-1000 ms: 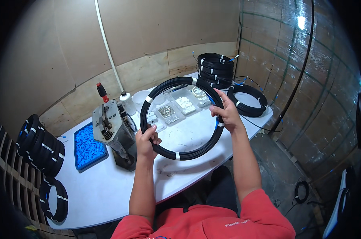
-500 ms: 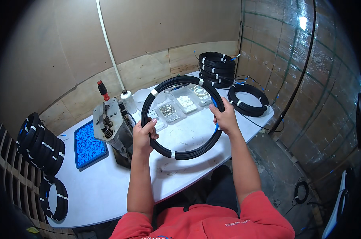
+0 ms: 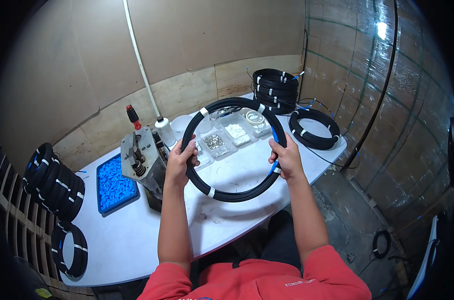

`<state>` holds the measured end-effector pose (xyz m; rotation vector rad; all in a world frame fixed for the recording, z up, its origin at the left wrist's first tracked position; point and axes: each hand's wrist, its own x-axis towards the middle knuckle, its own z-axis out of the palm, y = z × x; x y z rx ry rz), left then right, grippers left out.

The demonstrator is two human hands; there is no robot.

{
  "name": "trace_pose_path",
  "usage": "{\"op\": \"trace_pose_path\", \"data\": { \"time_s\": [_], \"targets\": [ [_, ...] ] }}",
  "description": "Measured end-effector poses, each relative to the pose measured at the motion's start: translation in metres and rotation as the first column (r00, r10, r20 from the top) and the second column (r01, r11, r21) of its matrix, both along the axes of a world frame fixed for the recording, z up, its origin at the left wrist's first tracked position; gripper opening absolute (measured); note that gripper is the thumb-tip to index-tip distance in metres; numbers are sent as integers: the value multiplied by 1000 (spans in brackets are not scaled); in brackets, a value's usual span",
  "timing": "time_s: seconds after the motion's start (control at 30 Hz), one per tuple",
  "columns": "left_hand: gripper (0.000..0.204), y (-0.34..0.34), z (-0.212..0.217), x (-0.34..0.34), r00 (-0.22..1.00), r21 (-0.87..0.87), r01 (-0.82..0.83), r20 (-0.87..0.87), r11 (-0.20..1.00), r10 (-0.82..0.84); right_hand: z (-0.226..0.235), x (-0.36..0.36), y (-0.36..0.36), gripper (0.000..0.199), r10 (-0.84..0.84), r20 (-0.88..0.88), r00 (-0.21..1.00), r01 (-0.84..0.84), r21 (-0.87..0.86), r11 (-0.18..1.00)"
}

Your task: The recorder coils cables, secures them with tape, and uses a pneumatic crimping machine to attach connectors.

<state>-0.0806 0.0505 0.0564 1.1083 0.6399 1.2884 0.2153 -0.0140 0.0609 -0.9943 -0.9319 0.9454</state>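
Observation:
A large coil of black cable (image 3: 235, 197), bound by several white tape bands, is held up over the table between both hands. My left hand (image 3: 179, 161) is closed round its left side, thumb on top. On the right side my right hand (image 3: 288, 159) grips the coil, thumb toward the inside. Blue cable-end pieces (image 3: 274, 168) show along the ring beside the right fingers. The fingers under the coil are partly hidden.
Left on the white table (image 3: 122, 245) are a bench press (image 3: 146, 155) and a tray of blue pieces (image 3: 114, 182). Clear boxes of small parts (image 3: 216, 142) stand behind the held coil. Stacked black coils (image 3: 274, 92) are at the back right, others (image 3: 54, 185) at far left.
The coil has turned a little clockwise, its tape bands and blue pieces shifting round. My right hand has moved lower along its right side; the left still holds on.

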Motion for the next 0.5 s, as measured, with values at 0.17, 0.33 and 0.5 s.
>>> {"op": "trace_pose_path", "data": {
  "time_s": [0.17, 0.33, 0.5],
  "targets": [
    [63, -3, -32, 16, 931, 154, 17, 359, 988, -72, -16, 6, 4, 18, -21, -203, 979, 46, 116, 992],
    [69, -27, -79, 61, 865, 245, 163, 430, 956, -258, -30, -11, 14, 20, -31, -406, 913, 100, 150, 984],
    [12, -42, -49, 95, 815, -101, -187, 539, 977, 212, -45, -32, 17, 24, -45, -493, 869, 153, 179, 972]
  ]
}}
